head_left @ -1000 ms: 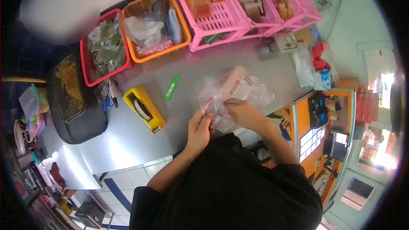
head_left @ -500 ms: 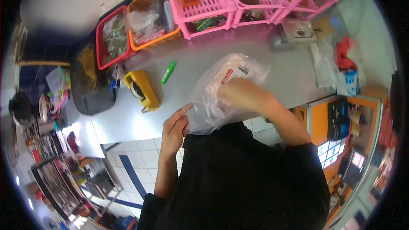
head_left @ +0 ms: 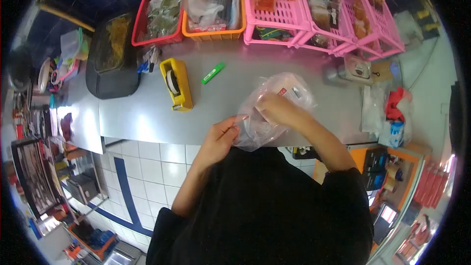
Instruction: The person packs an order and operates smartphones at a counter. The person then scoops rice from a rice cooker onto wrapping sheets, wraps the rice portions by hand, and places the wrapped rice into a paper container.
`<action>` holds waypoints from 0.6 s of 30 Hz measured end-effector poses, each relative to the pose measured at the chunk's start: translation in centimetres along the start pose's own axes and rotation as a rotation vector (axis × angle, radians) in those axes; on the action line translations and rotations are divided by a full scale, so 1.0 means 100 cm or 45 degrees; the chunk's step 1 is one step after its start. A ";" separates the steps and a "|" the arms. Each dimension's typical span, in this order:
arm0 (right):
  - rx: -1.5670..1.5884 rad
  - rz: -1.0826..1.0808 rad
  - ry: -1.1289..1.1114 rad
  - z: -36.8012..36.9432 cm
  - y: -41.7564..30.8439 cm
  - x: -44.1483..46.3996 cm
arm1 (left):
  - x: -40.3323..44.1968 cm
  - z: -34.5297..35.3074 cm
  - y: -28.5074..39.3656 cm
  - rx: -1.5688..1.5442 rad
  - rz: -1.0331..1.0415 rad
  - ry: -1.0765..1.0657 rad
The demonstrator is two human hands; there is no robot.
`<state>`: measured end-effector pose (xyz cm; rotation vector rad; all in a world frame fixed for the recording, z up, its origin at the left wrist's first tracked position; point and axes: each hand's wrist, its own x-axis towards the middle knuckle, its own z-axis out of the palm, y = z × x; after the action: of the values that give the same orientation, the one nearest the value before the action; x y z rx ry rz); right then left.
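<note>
A clear plastic bag [head_left: 255, 130] lies at the metal table's front edge, with a pale package [head_left: 294, 91] bearing a red label inside it. My left hand [head_left: 220, 140] pinches the bag's left edge between thumb and fingers. My right hand [head_left: 277, 110] is at the bag's opening, over the near end of the package; its fingers are curled and partly hidden by plastic, so what they grip is unclear. A green marker [head_left: 213, 73] and a yellow tape dispenser [head_left: 176, 85] lie to the left of the bag.
Along the back stand a red basket [head_left: 138, 32], an orange basket [head_left: 214, 34] and pink racks [head_left: 274, 14] with packets. A black case [head_left: 113, 86] is at the left. A metal container [head_left: 357, 70] and plastic bags [head_left: 374, 105] are at the right.
My left hand first moved away from my right hand, spreading the bag, and is now closer to it again. The package has gone deeper into view inside the bag. The camera view has shifted.
</note>
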<state>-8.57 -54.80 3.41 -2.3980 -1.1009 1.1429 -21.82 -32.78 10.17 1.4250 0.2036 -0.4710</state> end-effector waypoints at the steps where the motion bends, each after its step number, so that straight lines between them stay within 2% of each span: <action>1: 0.108 -0.024 -0.060 -0.014 0.001 -0.007 | 0.001 -0.003 0.002 -0.019 0.005 0.014; 3: -0.559 0.035 0.020 -0.022 -0.008 -0.021 | 0.002 -0.009 0.009 -0.033 -0.099 0.104; 5: -0.520 0.021 0.053 -0.003 0.006 -0.015 | 0.005 -0.011 0.006 -0.075 -0.075 0.083; 7: -0.782 0.007 0.087 -0.005 0.003 -0.019 | 0.011 -0.008 0.002 -0.150 -0.042 0.081; 11: -0.898 0.025 0.013 0.002 0.007 -0.023 | 0.024 -0.006 -0.006 -0.118 -0.021 0.029; 13: -0.710 0.053 0.036 0.005 0.018 -0.023 | 0.030 -0.002 -0.015 -0.101 -0.036 0.033; 14: -0.719 0.047 0.030 -0.021 -0.005 -0.032 | 0.033 -0.001 -0.022 -0.116 -0.002 0.034; 15: -0.492 0.222 -0.076 -0.066 -0.048 -0.049 | 0.035 -0.001 -0.024 -0.129 0.031 0.038; 17: -0.256 0.397 -0.181 -0.077 -0.052 -0.065 | 0.036 0.001 -0.023 -0.151 0.025 0.045; 18: -0.168 0.183 0.245 -0.052 -0.016 -0.078 | 0.036 0.003 -0.022 -0.166 0.016 0.038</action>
<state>-8.62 -59.06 11.94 -2.6613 -0.9832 0.8814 -19.57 -33.87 6.76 1.3055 0.2451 -0.4186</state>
